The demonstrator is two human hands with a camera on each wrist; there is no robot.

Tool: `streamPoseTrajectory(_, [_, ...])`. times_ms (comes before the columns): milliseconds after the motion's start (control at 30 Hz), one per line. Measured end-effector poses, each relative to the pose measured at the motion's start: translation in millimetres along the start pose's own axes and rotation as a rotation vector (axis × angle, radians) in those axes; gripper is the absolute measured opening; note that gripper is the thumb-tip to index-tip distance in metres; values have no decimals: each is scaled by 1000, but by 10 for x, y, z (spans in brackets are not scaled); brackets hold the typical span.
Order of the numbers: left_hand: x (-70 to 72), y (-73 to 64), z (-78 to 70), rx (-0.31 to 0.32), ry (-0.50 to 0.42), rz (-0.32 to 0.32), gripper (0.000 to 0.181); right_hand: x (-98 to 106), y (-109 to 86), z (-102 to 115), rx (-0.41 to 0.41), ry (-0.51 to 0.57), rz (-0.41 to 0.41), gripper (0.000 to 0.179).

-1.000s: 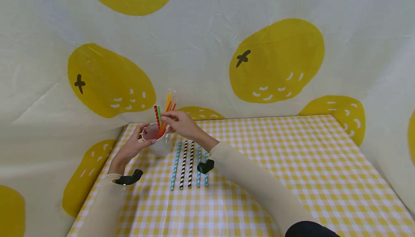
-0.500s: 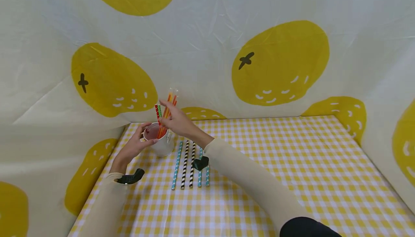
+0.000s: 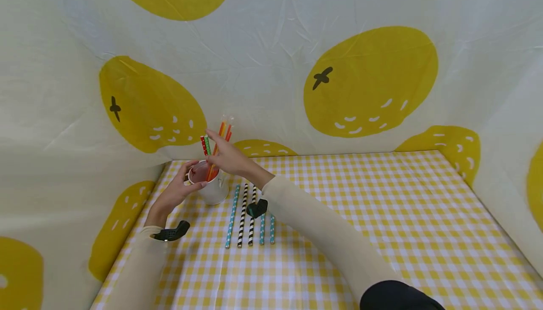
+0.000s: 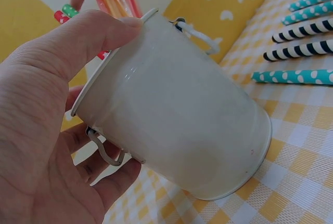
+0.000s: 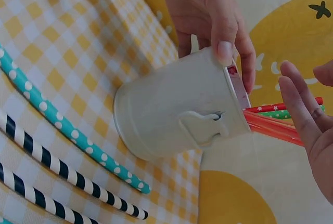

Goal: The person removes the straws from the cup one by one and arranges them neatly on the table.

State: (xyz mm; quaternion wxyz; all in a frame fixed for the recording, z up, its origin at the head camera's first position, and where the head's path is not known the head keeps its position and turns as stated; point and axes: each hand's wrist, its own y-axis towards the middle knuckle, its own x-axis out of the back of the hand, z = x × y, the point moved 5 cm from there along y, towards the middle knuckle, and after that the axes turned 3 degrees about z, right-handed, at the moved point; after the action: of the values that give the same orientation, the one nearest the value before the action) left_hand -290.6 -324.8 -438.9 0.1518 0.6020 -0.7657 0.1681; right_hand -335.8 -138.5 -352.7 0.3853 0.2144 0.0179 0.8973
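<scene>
My left hand (image 4: 57, 83) holds a white metal bucket (image 4: 177, 104) with small side handles, its thumb over the rim and fingers around the side. The bucket stands on the cloth at the table's back left. From its mouth lean a red straw (image 5: 270, 108), a green dotted straw (image 3: 207, 144) and several orange and red straws in clear wrapping (image 5: 276, 128). Close beside these tops is my right hand (image 3: 231, 157), its fingers extended and the thumb held apart. Whether its fingers touch the straws is hard to tell.
Turquoise dotted straws (image 3: 232, 216) and black-and-white striped straws (image 3: 242, 216) lie in a row right of the bucket, partly under my right forearm. A yellow checked cloth (image 3: 360, 206) covers the table. A fruit-print curtain (image 3: 263, 88) hangs behind.
My right hand has gone from pinching the straws to spread fingers, index finger raised, and shifted slightly left. The wrapped straws lean in the bucket. My left hand stays on the bucket.
</scene>
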Motion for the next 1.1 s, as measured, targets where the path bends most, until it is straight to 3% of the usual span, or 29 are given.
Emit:
streamPoseTrajectory(133, [2, 16, 14, -4, 4, -2, 87, -6, 27, -14, 9, 21, 33, 75])
streamPoseTrajectory(367, [-8, 20, 17, -16, -2, -1, 87, -45, 58, -67, -7, -101, 61, 53])
streamPoseTrajectory(533, [-15, 15, -3, -25, -10, 0, 85, -116, 54, -106, -65, -50, 102, 54])
streamPoseTrajectory(767, [-10, 21, 15, -33, -28, 6, 83, -193, 91, -158, -94, -232, 132, 55])
streamPoseTrajectory(967, [-7, 40, 48, -39, -21, 8, 82, -289, 128, -191, -127, -46, 186, 55])
streamPoseTrajectory(1100, [-6, 51, 53, -46, -35, 7, 80, -304, 154, -214, -103, -63, 201, 53])
